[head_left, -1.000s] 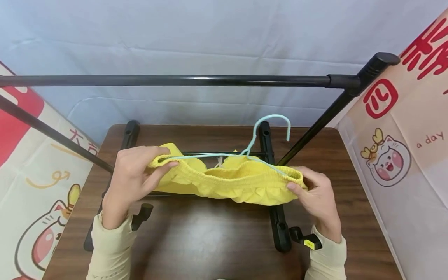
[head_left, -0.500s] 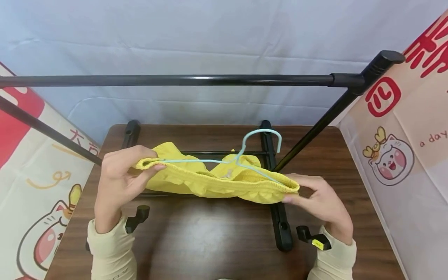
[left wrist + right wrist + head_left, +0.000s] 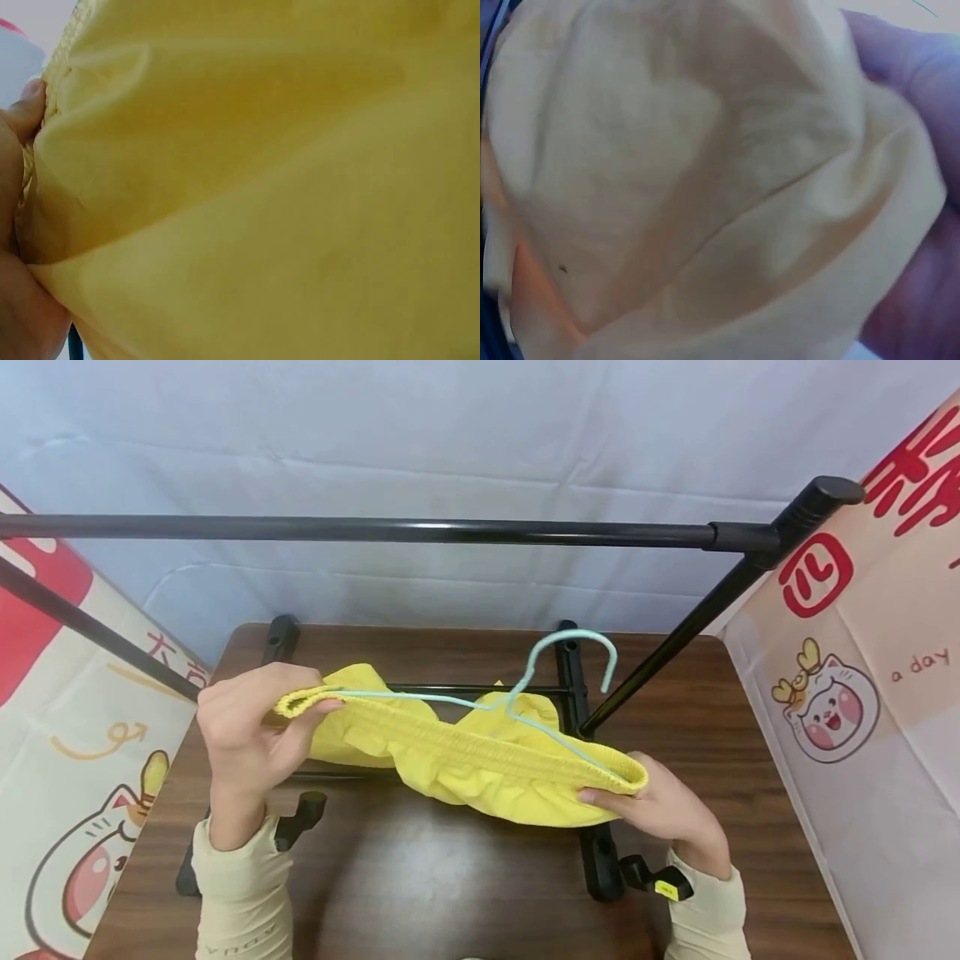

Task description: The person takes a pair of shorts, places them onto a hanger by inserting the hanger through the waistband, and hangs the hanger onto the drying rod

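Note:
Yellow shorts (image 3: 480, 768) with a gathered elastic waistband hang stretched between both hands in the head view. A light blue hanger (image 3: 442, 697) lies inside the waistband, its hook rising at the right of centre. My left hand (image 3: 251, 727) pinches the waistband's left end, thumb in front, around the hanger's left tip. My right hand (image 3: 667, 802) grips the waistband's right end near the other tip, thumb on the front cloth. Both hanger tips are hidden by cloth. Yellow fabric (image 3: 262, 187) fills most of the left wrist view; pale-looking cloth (image 3: 690, 150) fills the right wrist view.
A black rack's top bar (image 3: 420, 530) crosses above and beyond the hands, with a slanting post (image 3: 675, 635) at the right. The rack's feet (image 3: 602, 860) stand on a brown wooden table (image 3: 435, 893). Printed cloth walls (image 3: 832, 693) flank both sides.
The waistband has been pulled wider and now slants down to the right. My left hand has moved left and slightly up; the right hand has moved lower. The hanger shifted left, then slightly back right.

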Demonstrator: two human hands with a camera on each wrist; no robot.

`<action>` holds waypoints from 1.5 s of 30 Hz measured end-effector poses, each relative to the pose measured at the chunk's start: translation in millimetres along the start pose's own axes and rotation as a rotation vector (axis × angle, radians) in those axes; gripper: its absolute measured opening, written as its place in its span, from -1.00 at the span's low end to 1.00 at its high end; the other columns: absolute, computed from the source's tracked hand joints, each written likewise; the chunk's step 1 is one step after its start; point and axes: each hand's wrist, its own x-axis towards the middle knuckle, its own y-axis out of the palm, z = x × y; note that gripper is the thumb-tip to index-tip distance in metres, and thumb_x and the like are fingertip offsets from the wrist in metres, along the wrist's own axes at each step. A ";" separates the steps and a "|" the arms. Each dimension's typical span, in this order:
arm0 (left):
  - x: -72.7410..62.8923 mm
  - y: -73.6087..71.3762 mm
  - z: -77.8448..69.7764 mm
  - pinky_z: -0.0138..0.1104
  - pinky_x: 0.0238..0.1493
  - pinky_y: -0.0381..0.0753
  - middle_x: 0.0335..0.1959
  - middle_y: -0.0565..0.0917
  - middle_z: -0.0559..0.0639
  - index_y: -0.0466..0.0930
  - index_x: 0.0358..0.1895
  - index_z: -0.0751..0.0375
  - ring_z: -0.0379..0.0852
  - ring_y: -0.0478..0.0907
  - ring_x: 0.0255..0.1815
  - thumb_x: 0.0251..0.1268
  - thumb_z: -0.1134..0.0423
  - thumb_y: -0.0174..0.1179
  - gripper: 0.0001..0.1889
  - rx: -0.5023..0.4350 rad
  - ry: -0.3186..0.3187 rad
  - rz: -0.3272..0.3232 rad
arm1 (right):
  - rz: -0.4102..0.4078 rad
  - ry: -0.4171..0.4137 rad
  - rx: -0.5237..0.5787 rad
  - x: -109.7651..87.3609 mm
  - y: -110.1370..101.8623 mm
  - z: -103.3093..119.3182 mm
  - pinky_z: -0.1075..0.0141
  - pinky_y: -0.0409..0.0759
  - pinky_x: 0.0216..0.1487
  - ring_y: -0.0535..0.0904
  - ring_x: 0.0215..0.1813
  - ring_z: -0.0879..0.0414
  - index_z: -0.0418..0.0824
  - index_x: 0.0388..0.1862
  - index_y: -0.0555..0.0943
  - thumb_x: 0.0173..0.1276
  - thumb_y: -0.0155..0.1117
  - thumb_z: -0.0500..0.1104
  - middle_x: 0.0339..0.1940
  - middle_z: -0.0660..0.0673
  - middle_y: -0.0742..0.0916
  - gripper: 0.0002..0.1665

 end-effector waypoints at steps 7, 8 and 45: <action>-1.3 -6.1 -1.9 -0.30 -0.47 0.42 -0.64 0.67 0.04 0.70 -0.51 0.30 -0.14 0.48 -0.63 0.42 -0.14 0.36 -0.46 -0.006 0.029 0.124 | 0.071 -0.041 -0.041 -1.8 -10.3 7.7 0.34 0.69 -0.29 0.66 -0.33 0.34 -0.10 0.03 0.69 0.45 0.39 -0.32 -0.25 0.13 0.80 -0.77; -0.5 -4.9 -4.2 -0.30 -0.48 0.44 -0.64 0.66 0.01 0.71 -0.50 0.28 -0.14 0.48 -0.63 0.44 -0.13 0.34 -0.48 -0.001 0.054 0.150 | 0.097 -0.043 -0.037 0.3 -10.1 8.9 0.33 0.70 -0.28 0.65 -0.32 0.34 -0.07 0.02 0.68 0.44 0.41 -0.30 -0.26 0.13 0.79 -0.77; -108.0 -66.9 158.9 -0.66 -0.45 0.17 -0.75 0.42 -0.43 0.49 -0.74 0.56 -0.55 0.19 -0.64 -0.24 0.20 0.75 -0.41 0.379 -0.502 -0.418 | -0.736 -0.455 0.840 -71.5 -40.1 -47.7 0.36 0.77 -0.20 0.84 -0.22 0.07 -0.56 -0.05 0.72 0.49 -0.14 -0.67 -0.20 -0.24 0.88 -0.56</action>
